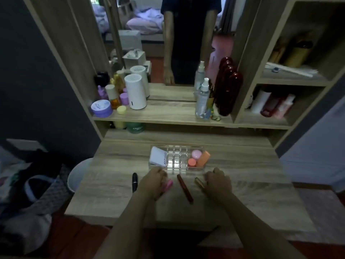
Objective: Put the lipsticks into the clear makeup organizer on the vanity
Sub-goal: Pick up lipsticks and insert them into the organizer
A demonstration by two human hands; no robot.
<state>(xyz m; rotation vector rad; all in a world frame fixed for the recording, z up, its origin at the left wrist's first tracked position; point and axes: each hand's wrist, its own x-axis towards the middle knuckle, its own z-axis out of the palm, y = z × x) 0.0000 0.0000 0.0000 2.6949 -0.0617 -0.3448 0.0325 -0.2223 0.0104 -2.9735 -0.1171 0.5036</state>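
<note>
The clear makeup organizer [177,146] stands on the wooden vanity top [242,165]; its middle grid of slots holds nothing. A white card fills its left section, and pink and orange jars fill its right. Just in front of it, my left hand [152,184] is closed around a pink lipstick [168,184]. My right hand [218,181] grips the near end of a brownish-gold lipstick [199,182]. A long dark-red lipstick [184,188] lies between my hands. A black lipstick [134,181] lies to the left of my left hand.
A raised shelf [168,113] behind carries a white cylinder [135,92], purple jars [101,107], spray bottles [202,101] and a dark red bottle [230,90]. A mirror [168,43] is above it. Cubbies sit at the right; a white bin [78,176] and bags at the left.
</note>
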